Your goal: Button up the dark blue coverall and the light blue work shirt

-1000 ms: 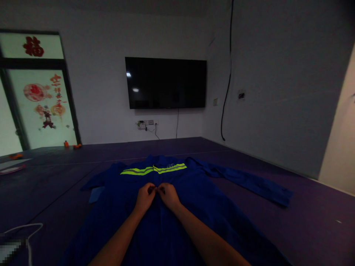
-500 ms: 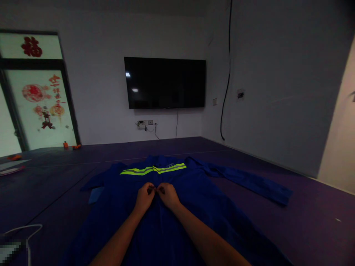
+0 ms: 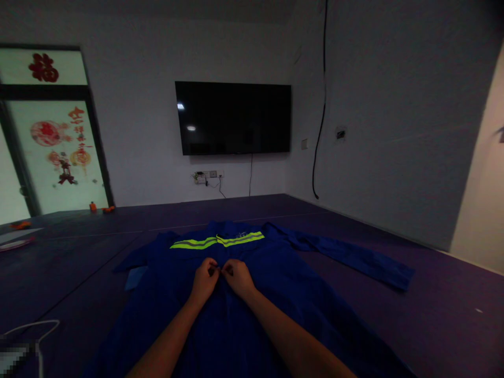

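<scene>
Barely anything's shifted since earlier frame. Left hand (image 3: 207, 275) and right hand (image 3: 238, 276): grip pinched on front of blue jacket (image 3: 297, 291), below yellow stripes (image 3: 241, 240). Jacket's already spread on purple surface (image 3: 437, 315); what's left undone up front can't be told, too dark.

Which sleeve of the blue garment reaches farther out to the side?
The sleeve on the person's right. It stretches long across the purple surface, while the sleeve on the left shows only a short part.
</scene>
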A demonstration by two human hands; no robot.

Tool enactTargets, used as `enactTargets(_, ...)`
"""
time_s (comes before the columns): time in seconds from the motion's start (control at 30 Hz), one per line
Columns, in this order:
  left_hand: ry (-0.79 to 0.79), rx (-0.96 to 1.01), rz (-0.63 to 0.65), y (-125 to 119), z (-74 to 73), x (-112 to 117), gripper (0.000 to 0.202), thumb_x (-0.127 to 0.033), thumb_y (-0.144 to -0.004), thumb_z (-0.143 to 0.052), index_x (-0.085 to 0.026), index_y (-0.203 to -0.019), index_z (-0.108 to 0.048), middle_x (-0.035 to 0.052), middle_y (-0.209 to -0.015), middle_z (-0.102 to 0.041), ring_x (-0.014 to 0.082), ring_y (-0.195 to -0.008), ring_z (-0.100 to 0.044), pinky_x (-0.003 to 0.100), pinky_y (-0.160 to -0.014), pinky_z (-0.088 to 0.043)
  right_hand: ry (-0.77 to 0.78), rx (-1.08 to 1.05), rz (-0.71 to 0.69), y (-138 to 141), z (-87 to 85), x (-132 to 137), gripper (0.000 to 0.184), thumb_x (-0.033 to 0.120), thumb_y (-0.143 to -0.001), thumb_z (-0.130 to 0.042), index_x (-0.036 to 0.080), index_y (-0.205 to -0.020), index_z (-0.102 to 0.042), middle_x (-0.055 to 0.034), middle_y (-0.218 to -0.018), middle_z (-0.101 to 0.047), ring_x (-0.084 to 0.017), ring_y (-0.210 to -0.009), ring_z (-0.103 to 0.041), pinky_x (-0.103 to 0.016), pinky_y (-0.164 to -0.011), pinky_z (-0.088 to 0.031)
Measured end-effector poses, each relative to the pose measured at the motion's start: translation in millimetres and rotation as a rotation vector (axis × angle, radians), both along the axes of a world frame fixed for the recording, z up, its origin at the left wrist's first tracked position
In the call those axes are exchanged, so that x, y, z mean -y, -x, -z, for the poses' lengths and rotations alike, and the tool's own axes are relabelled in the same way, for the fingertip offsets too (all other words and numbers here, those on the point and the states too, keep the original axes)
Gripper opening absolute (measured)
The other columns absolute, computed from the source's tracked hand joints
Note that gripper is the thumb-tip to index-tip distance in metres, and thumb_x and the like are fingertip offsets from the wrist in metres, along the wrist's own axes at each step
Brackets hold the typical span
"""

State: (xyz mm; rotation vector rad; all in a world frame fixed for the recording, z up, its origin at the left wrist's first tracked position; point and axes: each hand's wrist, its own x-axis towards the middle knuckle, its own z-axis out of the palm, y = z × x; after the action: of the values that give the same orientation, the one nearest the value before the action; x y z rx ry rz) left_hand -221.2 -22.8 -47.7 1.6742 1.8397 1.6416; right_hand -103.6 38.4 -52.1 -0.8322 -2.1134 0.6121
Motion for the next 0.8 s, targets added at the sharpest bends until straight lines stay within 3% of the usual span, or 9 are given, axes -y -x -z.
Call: enactTargets(0.8, 0.01, 0.023, 0.006, 3.9, 3.8, -5.1, 0.013, -0.016, -0.064, -0.046, -0.018, -0.076, -0.051, -0.002, -0.061, -0.057, 0.0139, -0.062, -0.058, 0.026, -0.062, -0.043, -0.036, 0.033, 0.018, -1.2, -2.9, 4.0, 0.009, 0.018, -0.07, -0.054, 0.017, -0.07, -0.062, -0.0018, -0.07, -0.064, -0.012, -0.065, -0.058, -0.019, -0.059, -0.039)
